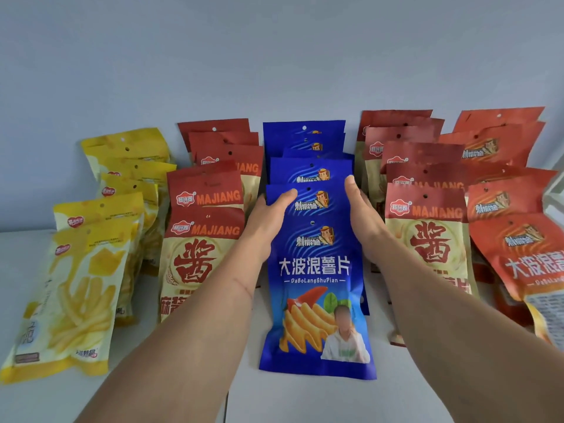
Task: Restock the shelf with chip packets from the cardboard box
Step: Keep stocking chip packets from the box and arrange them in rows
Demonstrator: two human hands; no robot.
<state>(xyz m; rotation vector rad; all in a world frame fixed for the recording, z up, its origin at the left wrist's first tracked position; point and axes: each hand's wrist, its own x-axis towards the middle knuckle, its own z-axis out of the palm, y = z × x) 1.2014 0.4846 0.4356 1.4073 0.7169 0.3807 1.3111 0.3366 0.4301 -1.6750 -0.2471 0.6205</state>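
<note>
On the shelf: five rows of chip packets lean back toward a pale wall [274, 56], each row overlapping like roof tiles.
Hidden or cut off: the far-right orange row [515, 209] runs off the frame edge; a pale object at that edge is too cropped to name. Only the top strips of the rear packets show in every row. The box is out of sight. Fingers of both hands are tucked behind the blue packets, so I see mainly thumbs and hand backs.
Blue row [314, 270]: in the middle, between the two hands; the front packet lies nearly flat, its lower end toward me, with crinkle-cut chips printed on it.
Left hand [268, 215]: cupped against the blue row's left edge, thumb laid over the front of a packet near its top.
Right hand [363, 215]: pressed against the row's right edge, thumb up at a packet corner, fingers straight as far as I can tell.
Other rows: yellow packets [91, 270] far left, printed with fries; red-and-cream packets [201, 233] marked MAJIANG just left of the blue; a second MAJIANG row [427, 227] just right of it.
Materials: glossy, crinkled film, flat rectangular bags, each with a small punched hang hole at the top.
Shelf [305, 401]: smooth white surface.
</note>
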